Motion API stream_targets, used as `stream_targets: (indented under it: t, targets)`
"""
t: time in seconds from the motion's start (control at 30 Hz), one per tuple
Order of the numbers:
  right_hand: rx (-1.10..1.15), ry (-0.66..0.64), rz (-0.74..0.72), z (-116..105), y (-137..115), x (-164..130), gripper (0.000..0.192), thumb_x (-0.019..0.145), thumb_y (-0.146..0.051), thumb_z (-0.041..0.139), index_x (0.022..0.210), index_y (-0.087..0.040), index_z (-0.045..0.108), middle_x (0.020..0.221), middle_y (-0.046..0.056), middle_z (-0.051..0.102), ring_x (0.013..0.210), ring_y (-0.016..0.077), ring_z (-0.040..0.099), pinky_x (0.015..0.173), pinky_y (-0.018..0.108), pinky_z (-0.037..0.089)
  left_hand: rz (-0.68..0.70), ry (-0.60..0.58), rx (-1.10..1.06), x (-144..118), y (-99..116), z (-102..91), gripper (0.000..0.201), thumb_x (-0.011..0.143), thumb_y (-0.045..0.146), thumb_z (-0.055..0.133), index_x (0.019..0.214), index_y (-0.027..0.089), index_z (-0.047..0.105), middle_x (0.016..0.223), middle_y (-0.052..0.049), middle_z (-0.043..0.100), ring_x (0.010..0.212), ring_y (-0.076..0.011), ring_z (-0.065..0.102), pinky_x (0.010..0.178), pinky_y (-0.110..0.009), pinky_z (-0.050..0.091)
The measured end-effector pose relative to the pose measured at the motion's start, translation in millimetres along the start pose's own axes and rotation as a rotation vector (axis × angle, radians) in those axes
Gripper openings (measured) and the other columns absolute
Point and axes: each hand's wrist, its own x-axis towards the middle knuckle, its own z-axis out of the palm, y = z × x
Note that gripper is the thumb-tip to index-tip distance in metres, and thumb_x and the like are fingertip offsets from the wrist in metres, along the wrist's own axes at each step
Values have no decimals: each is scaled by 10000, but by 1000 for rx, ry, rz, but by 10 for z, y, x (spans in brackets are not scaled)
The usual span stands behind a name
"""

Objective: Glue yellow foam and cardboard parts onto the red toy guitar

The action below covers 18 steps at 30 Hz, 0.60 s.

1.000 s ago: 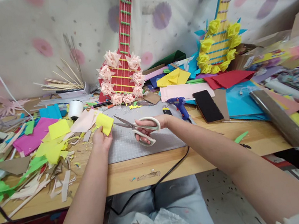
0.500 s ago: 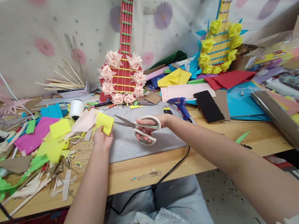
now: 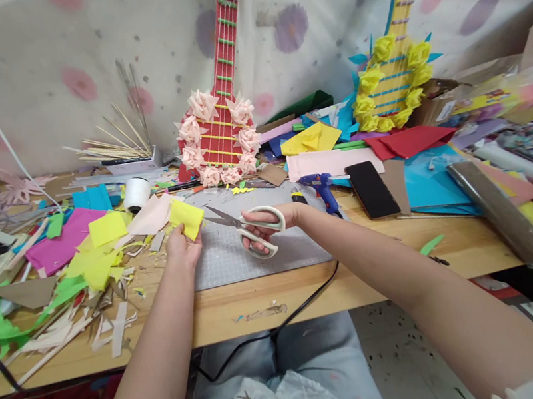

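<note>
My left hand (image 3: 184,245) pinches a small yellow paper piece (image 3: 187,217) by its lower edge, above the left side of the grey cutting mat (image 3: 226,266). In my right hand (image 3: 270,222) is a pair of scissors (image 3: 237,223) with pale handles, my fingers through the loops. Its blades are spread apart and point left at the yellow paper, with a narrow gap between tip and paper. Behind the mat, a red paper guitar (image 3: 220,132) ringed with pale pink paper flowers leans upright.
Paper sheets and scraps (image 3: 89,261) cover the table's left side. A blue glue gun (image 3: 323,192) and a black phone (image 3: 373,189) lie right of the mat. A yellow paper guitar (image 3: 388,92) stands at the back right. A black cable (image 3: 307,297) hangs over the front edge.
Almost nothing differs. The yellow paper in my left hand has tilted very slightly, while the scissors stay spread in the same place.
</note>
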Motion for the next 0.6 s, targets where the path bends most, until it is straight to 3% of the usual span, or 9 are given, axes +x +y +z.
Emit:
stream_targets:
  t: [0.23, 0.6]
  targets:
    - [25, -12, 1, -5, 11, 12, 739, 833, -690, 187, 901, -70, 583, 633, 72, 590, 576, 134, 566, 579, 276, 494, 5, 2, 7, -18, -3, 16, 329, 895, 100, 339, 1160, 105, 533, 670, -19, 672, 548, -106, 638, 548, -189, 535]
    - [-4, 0, 10, -1, -15, -7, 747, 825, -696, 181, 910, -73, 584, 647, 76, 593, 575, 130, 565, 556, 256, 483, 154, 9, 17, -91, -40, 40, 312, 871, 86, 375, 1103, 123, 580, 835, -41, 706, 619, -97, 648, 690, -230, 543]
